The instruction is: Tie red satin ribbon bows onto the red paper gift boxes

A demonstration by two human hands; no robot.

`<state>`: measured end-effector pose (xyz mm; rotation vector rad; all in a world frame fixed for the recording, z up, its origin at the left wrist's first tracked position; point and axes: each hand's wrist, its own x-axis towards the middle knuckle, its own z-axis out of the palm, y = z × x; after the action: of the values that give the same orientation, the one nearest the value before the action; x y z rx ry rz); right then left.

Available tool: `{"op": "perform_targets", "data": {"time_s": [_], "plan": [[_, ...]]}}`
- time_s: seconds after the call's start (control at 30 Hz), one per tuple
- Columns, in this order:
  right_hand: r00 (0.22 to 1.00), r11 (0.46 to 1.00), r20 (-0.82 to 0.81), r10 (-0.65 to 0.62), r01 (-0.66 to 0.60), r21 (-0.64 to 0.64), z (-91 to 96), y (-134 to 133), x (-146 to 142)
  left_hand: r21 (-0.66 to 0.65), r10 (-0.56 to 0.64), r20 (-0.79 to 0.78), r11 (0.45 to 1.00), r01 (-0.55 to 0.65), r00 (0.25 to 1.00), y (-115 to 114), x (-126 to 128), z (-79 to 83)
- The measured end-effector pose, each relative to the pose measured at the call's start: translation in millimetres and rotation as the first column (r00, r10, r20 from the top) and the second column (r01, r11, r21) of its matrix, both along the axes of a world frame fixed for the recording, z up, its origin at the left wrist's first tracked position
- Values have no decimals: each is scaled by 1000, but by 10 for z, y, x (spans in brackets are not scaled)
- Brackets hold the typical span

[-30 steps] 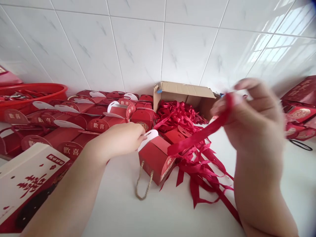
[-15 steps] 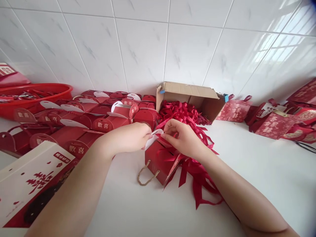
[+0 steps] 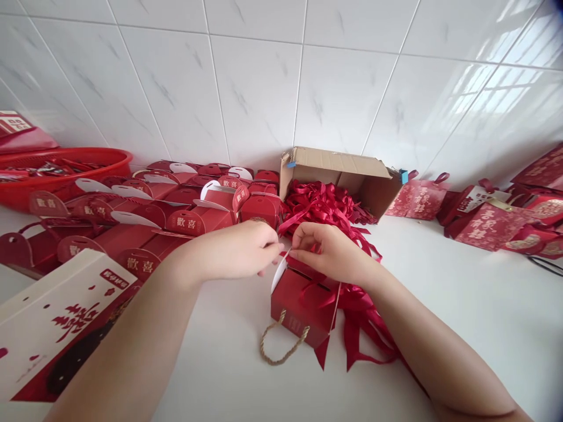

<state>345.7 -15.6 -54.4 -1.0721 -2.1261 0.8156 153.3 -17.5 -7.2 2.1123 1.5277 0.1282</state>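
A small red gift box [image 3: 301, 302] stands on the white table before me, its rope handle [image 3: 281, 354] drooping toward me. The pale inside of one side flap [image 3: 278, 273] shows at its left. At the box's far left corner, my left hand [image 3: 259, 252] has its fingers pinched together on the edge of a flap. Just across from it, my right hand [image 3: 323, 249] pinches that same thin edge between thumb and forefinger. Red ribbons [image 3: 323, 202] spill from a cardboard carton [image 3: 338, 159], run behind my right hand and lie beside the box.
Rows of red gift boxes [image 3: 187, 221] fill the left side. A white and red printed box [image 3: 61, 319] lies nearer me, with a red plastic basket [image 3: 105, 157] behind. More patterned red boxes [image 3: 490, 225] stand at the right. A tiled wall [image 3: 255, 88] closes the back.
The gift box has shifted right and toward me, and turned slightly. Its pale slotted flap, held up between both hands before, is now seen nearly edge-on. Both hands have dropped slightly.
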Motion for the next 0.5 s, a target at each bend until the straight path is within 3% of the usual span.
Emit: {"op": "perform_targets", "data": {"time_s": [0.1, 0.27, 0.37, 0.43, 0.47, 0.5], "plan": [[1000, 1000, -9, 8, -9, -30, 23, -13, 8, 65, 32, 11, 997, -33, 999, 17, -37, 24], [1000, 999, 5, 14, -13, -39, 24, -38, -19, -13, -137, 6, 991, 137, 991, 77, 45, -9], [1000, 1000, 23, 13, -12, -7, 58, -25, -2, -24, -116, 62, 993, 117, 991, 107, 75, -4], [999, 999, 32, -22, 21, 49, 121, -6, 48, -15, -31, 261, 999, 36, 965, 111, 31, 55], [998, 995, 28, -58, 55, 88, 164, 0, 86, 8, 26, 428, 999, -33, 903, 106, -10, 103], [995, 987, 20, -101, 98, 125, 211, -2, 132, 37, 69, 610, 993, -116, 789, 95, -60, 160]]}}
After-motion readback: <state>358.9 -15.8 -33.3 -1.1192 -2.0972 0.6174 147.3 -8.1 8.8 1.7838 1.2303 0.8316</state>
